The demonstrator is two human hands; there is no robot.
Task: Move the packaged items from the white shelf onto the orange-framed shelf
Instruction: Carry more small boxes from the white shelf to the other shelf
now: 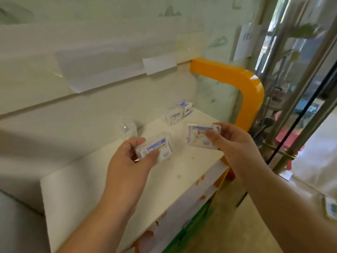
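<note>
Both hands hold one packet each above the white shelf top with the orange frame.

The shelf (113, 194) presents a flat white top; the orange frame (249, 88) curves down at its far right corner. The left hand (127, 161) grips the left packet (156, 146) between curled fingers and thumb, just above the top. The right hand (235, 141) pinches the right packet (200, 136) by its right end, thumb in front. Two boxes (179, 114) stand touching at the rear of the top, near the frame. A clear container (127, 128) stands against the wall, left of the boxes.
</note>
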